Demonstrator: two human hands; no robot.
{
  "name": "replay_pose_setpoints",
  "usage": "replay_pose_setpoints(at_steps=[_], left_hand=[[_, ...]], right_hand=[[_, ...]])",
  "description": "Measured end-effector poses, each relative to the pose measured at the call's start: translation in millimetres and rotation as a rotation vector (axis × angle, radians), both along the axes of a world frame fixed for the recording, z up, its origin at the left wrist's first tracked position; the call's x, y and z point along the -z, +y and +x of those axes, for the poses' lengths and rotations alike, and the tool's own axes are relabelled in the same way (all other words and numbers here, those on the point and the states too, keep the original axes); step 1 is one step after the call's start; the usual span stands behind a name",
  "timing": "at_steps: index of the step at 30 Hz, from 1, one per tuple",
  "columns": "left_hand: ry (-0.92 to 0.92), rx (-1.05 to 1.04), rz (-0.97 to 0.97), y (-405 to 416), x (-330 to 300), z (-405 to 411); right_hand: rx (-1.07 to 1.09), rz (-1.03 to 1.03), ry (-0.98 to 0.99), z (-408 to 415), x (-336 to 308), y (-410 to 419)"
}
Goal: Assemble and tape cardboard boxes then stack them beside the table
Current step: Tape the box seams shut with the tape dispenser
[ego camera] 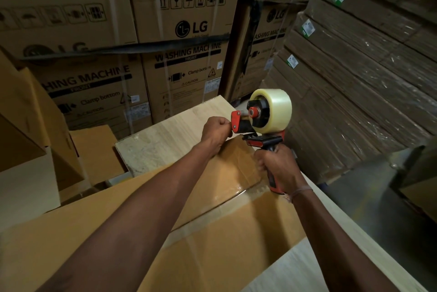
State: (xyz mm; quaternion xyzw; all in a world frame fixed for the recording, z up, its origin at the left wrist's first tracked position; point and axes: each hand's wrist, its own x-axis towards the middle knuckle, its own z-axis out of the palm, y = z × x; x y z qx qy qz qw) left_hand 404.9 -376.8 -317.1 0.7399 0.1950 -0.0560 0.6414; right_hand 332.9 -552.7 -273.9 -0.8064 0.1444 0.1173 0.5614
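While the right hand (279, 168) grips it, the tape dispenser (262, 121) stands upright.

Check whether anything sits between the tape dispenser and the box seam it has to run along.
Nothing visible does. The right hand grips the tape dispenser above the far end of the cardboard box. The left hand pinches at the dispenser's front, off the seam, though the left forearm crosses above the seam's near stretch.

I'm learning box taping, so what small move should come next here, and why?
Probably pull the tape end free with the left hand, which pinches at the front of the tape dispenser. The right hand holds its handle above the cardboard box, whose seam already looks partly taped.
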Motion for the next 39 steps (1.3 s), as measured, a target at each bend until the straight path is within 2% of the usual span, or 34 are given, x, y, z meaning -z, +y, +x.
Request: replay_pose_setpoints(at_steps=[5, 9, 14, 20, 23, 26, 31, 34, 39], left_hand=[[-0.064, 0.001, 0.036, -1.9, 0.5, -1.9], [-0.075, 0.004, -0.009, -2.6, 2.8, -2.0], [-0.011, 0.039, -0.360, 4.6, -0.4, -1.0], [0.106, 0.011, -0.565, 13.9, 0.5, 4.9], [0.159, -0.003, -0.527, 12.0, 3.3, 11.1], [0.160, -0.030, -0.363, 3.4, 4.1, 16.6], [0.050, 0.010, -0.284, -1.6, 8.7, 13.6], [0.017, -0.032, -0.187, 1.8, 13.2, 12.0], [-0.073, 0.055, -0.054, -4.5, 15.5, 11.4]], right_hand=[[-0.046, 0.004, 0.028, -1.4, -1.6, -6.9], [-0.079, 0.063, 0.084, 0.2, -2.0, -9.9], [-0.137, -0.034, 0.000, 6.0, -10.5, -10.3], [-0.192, -0.158, -0.097, 12.5, -24.8, -3.6], [-0.205, -0.176, -0.118, 9.9, -27.3, -4.7], [-0.170, -0.181, -0.101, 3.2, -23.9, -8.1], [-0.111, -0.130, 0.013, -9.5, -15.6, -13.6], [-0.087, -0.096, 0.014, -17.9, -13.9, -21.1], [-0.029, -0.009, 0.047, -31.2, -13.6, -36.7]])
